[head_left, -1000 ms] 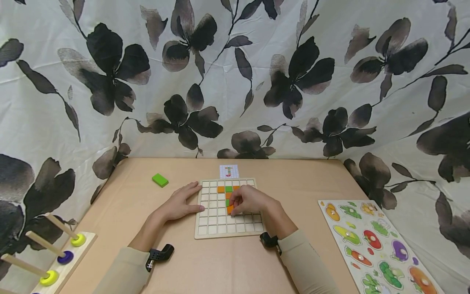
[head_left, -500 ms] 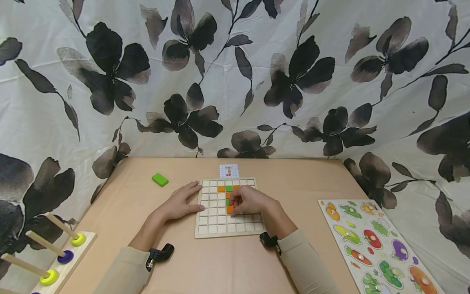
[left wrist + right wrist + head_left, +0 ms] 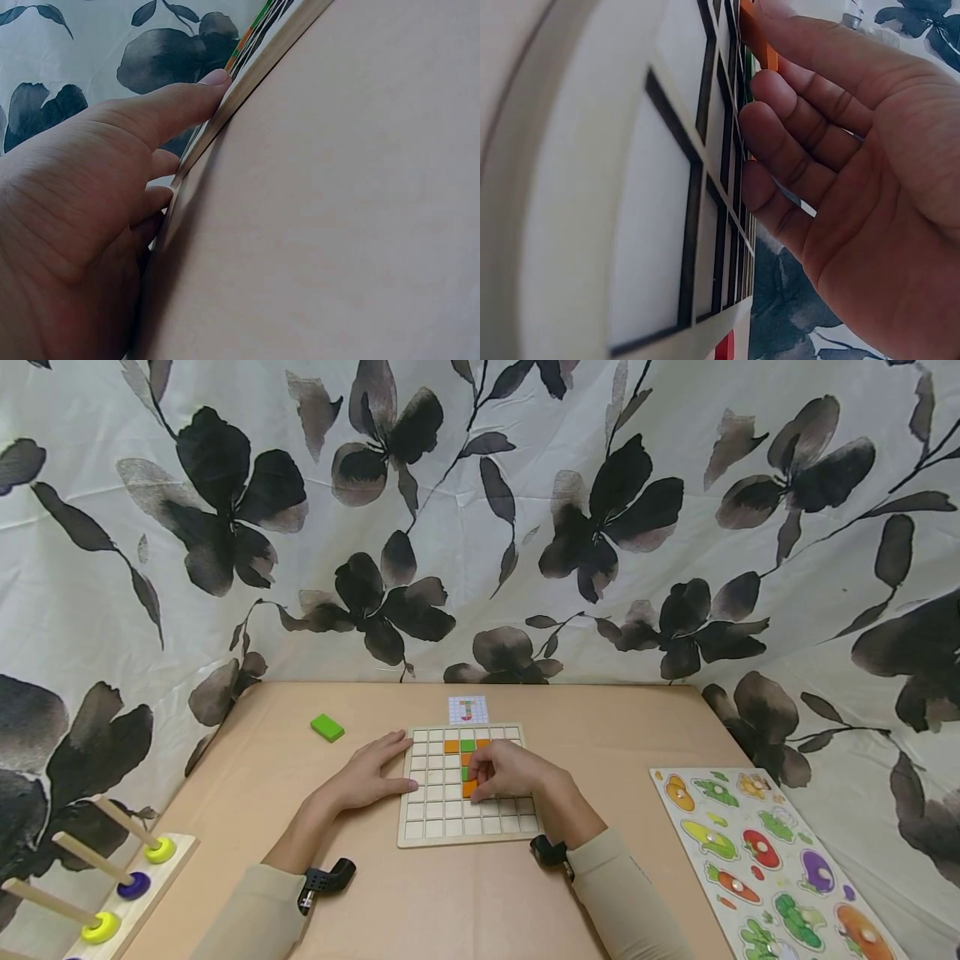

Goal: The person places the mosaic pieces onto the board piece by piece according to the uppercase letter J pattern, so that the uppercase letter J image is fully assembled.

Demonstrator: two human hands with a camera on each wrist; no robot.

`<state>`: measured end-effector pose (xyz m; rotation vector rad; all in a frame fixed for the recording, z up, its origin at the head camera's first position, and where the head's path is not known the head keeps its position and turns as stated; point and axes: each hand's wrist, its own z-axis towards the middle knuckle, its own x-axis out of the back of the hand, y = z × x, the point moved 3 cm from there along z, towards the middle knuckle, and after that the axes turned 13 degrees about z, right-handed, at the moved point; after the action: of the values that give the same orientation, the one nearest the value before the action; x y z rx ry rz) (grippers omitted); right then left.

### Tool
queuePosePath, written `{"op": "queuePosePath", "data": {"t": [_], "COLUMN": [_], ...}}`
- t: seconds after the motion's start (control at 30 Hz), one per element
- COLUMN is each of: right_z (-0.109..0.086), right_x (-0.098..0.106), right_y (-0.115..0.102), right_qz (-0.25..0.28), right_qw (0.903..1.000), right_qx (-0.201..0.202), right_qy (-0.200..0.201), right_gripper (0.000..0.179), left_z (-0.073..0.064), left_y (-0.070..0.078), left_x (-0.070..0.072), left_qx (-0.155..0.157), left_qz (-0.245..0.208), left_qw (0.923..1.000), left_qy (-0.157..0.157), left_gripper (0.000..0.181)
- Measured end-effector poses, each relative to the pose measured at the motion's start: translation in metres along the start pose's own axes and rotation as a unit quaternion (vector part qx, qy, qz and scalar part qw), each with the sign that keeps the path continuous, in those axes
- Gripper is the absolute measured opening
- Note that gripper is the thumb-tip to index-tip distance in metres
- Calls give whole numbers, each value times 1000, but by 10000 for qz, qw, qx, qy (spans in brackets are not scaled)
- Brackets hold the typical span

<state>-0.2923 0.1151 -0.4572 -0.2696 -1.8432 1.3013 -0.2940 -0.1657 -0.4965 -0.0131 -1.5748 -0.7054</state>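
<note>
A pale wooden grid board (image 3: pixel 431 833) lies on the table. Orange and green square tiles, among them a green tile (image 3: pixel 467 746), sit in its cells in a row with a column below. My left hand (image 3: pixel 367 774) rests at the board's left edge, fingers extended, its thumb touching the rim (image 3: pixel 247 86). Over the column, my right hand (image 3: pixel 513 771) pinches an orange tile (image 3: pixel 470 788) at the lower end; the right wrist view shows this orange tile (image 3: pixel 759 37) by the thumb. The right hand hides part of the board.
A small pattern card (image 3: pixel 467 710) lies behind the board. One loose green block (image 3: pixel 327 727) is at the back left. A peg stand with rings (image 3: pixel 161 881) stands at the left, and a vegetable picture board (image 3: pixel 750 852) at the right. Patterned cloth hangs behind.
</note>
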Motion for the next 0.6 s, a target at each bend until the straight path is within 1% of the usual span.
{"op": "queuePosePath", "data": {"t": [0.6], "right_z": [1], "right_x": [-1], "right_y": [1], "right_qz": [-76], "right_qw": [9999], "right_qx": [109], "right_qy": [-13], "right_gripper": [23], "left_z": [0], "left_y": [0], "left_x": [0], "left_qx": [12], "left_qz": [21], "left_qw": [10000], "left_qy": [1], "left_gripper": [90]}}
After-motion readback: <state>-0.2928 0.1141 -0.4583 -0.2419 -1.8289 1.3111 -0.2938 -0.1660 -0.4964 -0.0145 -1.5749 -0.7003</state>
